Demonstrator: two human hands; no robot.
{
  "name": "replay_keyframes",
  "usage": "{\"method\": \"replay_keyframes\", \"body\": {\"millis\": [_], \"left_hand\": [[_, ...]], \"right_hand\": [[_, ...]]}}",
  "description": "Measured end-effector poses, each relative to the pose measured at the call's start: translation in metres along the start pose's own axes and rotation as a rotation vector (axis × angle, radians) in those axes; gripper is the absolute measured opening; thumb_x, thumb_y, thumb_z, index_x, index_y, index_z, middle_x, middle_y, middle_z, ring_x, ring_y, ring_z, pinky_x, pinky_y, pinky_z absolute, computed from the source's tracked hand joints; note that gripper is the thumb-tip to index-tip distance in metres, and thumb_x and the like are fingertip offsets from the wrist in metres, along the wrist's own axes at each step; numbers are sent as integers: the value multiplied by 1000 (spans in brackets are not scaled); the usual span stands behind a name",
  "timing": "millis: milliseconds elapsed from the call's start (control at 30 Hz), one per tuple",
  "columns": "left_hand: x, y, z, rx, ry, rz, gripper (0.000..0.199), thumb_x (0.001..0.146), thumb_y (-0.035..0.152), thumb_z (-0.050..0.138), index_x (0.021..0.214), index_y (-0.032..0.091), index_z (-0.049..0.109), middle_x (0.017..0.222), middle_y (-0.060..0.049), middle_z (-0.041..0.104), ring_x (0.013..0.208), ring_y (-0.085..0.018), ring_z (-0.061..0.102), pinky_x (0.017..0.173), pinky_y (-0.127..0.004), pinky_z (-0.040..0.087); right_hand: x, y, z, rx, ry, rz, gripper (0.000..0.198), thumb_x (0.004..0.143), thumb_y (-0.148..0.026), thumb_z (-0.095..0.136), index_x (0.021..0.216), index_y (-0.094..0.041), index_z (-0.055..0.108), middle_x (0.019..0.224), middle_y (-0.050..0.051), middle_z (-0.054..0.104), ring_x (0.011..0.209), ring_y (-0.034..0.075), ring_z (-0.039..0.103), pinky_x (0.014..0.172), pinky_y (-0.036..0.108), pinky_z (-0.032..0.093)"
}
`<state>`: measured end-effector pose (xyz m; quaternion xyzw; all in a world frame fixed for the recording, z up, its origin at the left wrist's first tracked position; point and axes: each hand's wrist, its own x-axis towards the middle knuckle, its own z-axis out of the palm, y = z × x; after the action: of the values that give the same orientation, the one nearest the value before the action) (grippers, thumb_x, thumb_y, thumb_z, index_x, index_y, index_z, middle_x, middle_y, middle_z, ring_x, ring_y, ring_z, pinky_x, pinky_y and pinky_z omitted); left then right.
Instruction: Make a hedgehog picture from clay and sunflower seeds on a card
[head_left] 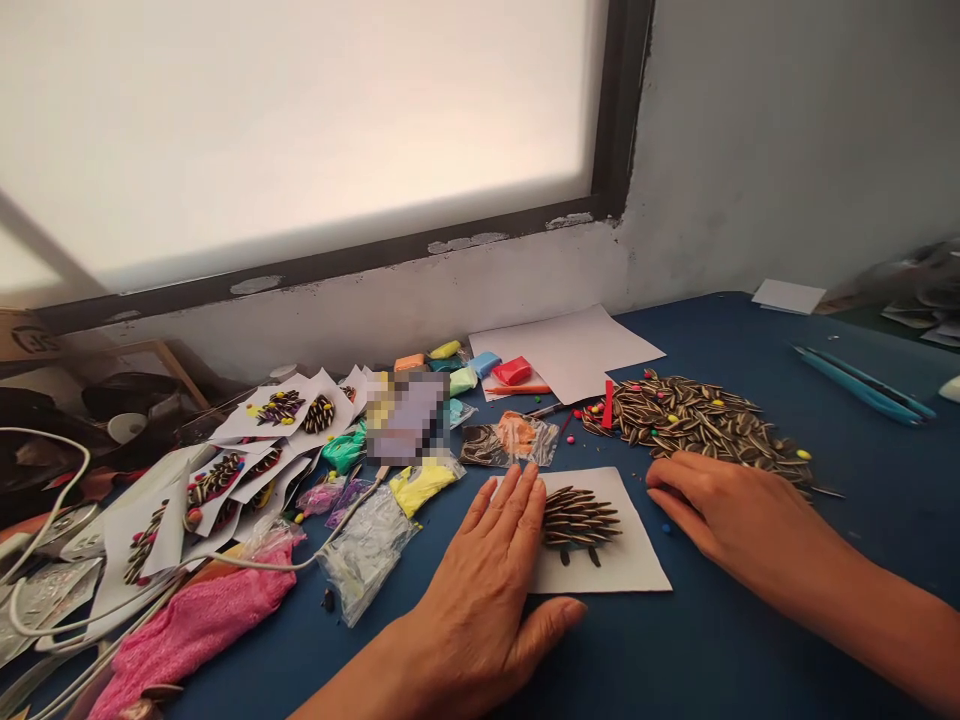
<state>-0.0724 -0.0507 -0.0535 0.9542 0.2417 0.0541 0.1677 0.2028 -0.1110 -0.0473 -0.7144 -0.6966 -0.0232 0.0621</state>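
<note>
My left hand (491, 575) lies flat with its fingers stretched out over the left part of a white card (634, 560). On the card, beside those fingers, sunflower seeds (581, 517) are layered into a spiky, hedgehog-like body, with two dark seeds below it like feet. To the right of the card, my right hand (739, 510) is closed, thumb and forefinger together; whatever they may hold is too small to make out. Just beyond it spreads a heap of striped sunflower seeds (697, 415) with small coloured beads among them. A blue bead (666, 528) sits beneath the right hand.
At left, finished seed cards (217, 480) pile up near a pink cloth (202, 620) and a white cable (262, 566). Several clay packets, including a yellow one (424, 485), lie behind. Blue tweezers (862, 385) are at far right, and white paper (577, 350) lies by the wall.
</note>
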Motion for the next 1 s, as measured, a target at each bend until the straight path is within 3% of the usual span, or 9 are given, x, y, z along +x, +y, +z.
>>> {"method": "replay_keyframes", "body": {"millis": [333,467,667,867,1000], "left_hand": [[-5,-9,14,76,153,-28,71,105,43,37,161,8,11,163,-22,27,155,-32,18,126,-61,12],[-4,-6,12,67,134,-77,69,100,34,39,158,2,20,162,-24,30,154,-33,22,127,-59,11],[0,-2,7,31,114,-114,73,90,26,42,156,-2,27,161,-24,33,153,-35,26,127,-58,12],[-4,-10,8,-82,309,-72,70,84,16,43,154,9,35,162,-17,36,153,-30,28,127,-56,16],[-7,-15,10,-190,438,-105,65,85,9,39,149,14,40,158,-14,42,150,-27,34,125,-52,27]], "right_hand": [[5,2,12,-146,89,-48,21,95,-19,46,80,-22,60,75,3,69,62,23,70,50,31,37],[6,0,16,-185,105,-62,21,90,-10,45,77,-22,56,72,4,66,61,23,68,49,31,32],[8,2,15,-232,102,-57,20,88,-9,45,75,-22,54,73,4,66,59,21,66,46,30,27],[8,5,3,-271,86,-9,22,93,-11,47,77,-21,56,75,5,71,66,22,69,49,29,28],[7,4,-8,-288,70,21,27,99,-15,44,74,-22,53,63,5,67,56,20,65,49,30,22]]}}
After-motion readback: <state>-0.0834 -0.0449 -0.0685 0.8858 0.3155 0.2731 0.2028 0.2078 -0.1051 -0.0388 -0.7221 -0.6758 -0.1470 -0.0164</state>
